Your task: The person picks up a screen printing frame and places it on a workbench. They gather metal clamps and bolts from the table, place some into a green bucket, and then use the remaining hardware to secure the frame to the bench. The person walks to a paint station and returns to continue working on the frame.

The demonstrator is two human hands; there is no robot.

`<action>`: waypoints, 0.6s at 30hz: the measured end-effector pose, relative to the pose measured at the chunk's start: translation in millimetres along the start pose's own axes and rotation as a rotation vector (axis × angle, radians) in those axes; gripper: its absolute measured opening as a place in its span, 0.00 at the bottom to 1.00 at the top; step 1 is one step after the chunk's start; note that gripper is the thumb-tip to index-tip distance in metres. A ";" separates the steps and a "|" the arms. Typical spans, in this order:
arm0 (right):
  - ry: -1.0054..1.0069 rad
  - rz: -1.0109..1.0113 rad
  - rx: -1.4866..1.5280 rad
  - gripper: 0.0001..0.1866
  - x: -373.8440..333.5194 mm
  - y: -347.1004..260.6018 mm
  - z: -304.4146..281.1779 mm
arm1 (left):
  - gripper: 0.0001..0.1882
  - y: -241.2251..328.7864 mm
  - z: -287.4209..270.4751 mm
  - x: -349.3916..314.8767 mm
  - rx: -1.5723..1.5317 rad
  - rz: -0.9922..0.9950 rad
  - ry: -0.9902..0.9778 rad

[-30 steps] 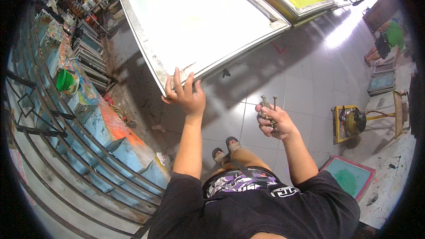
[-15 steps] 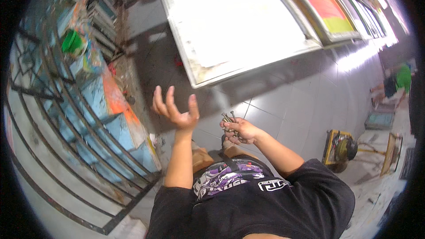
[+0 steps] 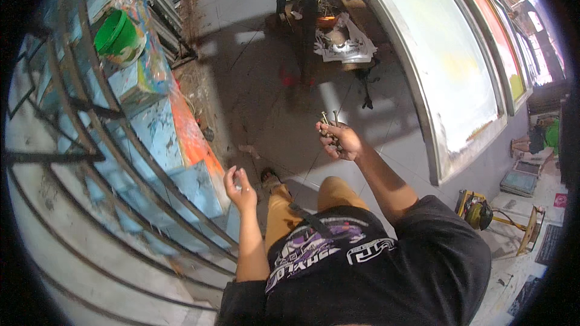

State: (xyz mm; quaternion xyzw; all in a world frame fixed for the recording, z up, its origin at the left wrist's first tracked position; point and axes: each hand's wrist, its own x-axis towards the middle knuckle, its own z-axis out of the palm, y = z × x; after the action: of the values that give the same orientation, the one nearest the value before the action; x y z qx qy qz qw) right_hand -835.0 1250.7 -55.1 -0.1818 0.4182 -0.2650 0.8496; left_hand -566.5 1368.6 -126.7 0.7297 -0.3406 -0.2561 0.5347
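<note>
"Where are the bolts (image 3: 324, 118)?"

"In the right hand (image 3: 344, 140), out in front of the body over the floor (image 3: 241, 102), heads poking up past the fingers."

"How's the grip?"

"Fingers wrapped around the bunch, thumb pressing on it. I can't count them; the hand hides part."

"And the left hand (image 3: 243, 191)?"

"Fingers loosely curled and apart, nothing seen in it. It looks clear of the railing (image 3: 54, 157)."

"Which step is this?"

"Carrying, I'd judge: the bolts are off every surface, and neither hand touches the panel (image 3: 436, 48) on the right."

"What does the next move call for?"

"A snug hold on the whole bunch, so none slips, and elbow room between railing and panel. The left hand looks free to help."
</note>
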 end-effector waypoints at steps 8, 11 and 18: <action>-0.050 -0.086 0.157 0.08 230.8 -61.7 -19.7 | 0.15 -116.5 34.6 131.1 -0.074 -0.157 0.021; 0.071 -0.168 0.153 0.08 360.2 -95.1 -64.5 | 0.14 -185.8 83.3 171.8 -0.177 -0.221 0.053; 0.265 -0.476 0.102 0.08 587.8 -238.8 -193.0 | 0.12 -268.4 165.1 268.3 -0.185 -0.122 0.104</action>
State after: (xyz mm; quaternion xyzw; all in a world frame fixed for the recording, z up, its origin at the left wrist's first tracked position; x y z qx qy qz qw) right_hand -762.3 690.3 -402.2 -0.1957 0.4572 -0.4995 0.7094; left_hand -457.6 1114.3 -434.5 0.7091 -0.2421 -0.2802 0.6000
